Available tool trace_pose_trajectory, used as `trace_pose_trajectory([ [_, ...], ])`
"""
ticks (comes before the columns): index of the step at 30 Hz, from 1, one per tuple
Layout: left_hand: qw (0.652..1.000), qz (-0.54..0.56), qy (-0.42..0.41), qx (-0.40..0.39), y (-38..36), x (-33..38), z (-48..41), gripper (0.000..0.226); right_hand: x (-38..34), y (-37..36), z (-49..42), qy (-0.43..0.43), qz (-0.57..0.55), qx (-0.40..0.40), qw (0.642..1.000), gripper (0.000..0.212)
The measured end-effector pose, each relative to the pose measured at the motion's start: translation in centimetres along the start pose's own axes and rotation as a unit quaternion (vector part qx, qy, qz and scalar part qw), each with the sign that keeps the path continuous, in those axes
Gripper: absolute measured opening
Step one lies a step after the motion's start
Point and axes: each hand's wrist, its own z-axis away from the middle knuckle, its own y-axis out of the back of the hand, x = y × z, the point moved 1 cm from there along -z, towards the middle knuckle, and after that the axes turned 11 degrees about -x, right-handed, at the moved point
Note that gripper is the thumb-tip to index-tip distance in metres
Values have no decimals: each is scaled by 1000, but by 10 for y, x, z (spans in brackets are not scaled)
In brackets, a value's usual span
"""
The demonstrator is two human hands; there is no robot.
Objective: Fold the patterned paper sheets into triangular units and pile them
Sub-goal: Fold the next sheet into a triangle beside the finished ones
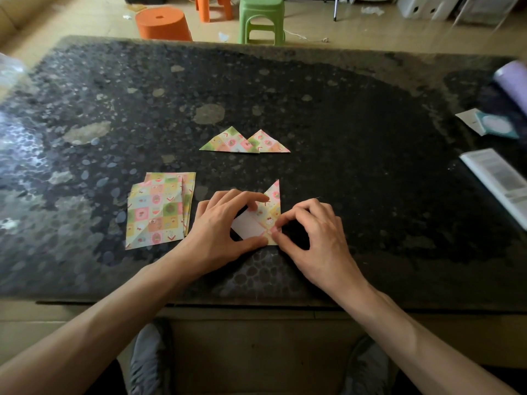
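A dark table holds a pile of patterned sheets, two folded triangles and a half-folded sheet. A booklet lies at its right edge

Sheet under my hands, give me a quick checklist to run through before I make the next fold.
1. Left hand presses the sheet to the table: ok.
2. Right hand pinches the sheet's near corner: ok.
3. Flap edges aligned: cannot tell, fingers cover them.
4. Two triangles clear of the work, farther back: ok.
5. Triangles piled: not ok, side by side, barely overlapping.
6. Stack at the left, apart from the sheet: ok.
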Motion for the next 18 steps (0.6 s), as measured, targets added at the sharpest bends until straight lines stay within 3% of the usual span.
trace_pose_trajectory([
  [7,999,32,14,6,-2,0,-2,59,0,2,-1,8,-18,-3,1000,21],
  [18,999,-36,-19,10,-5,0,3,53,2,2,-2,12,-20,-14,1000,18],
])
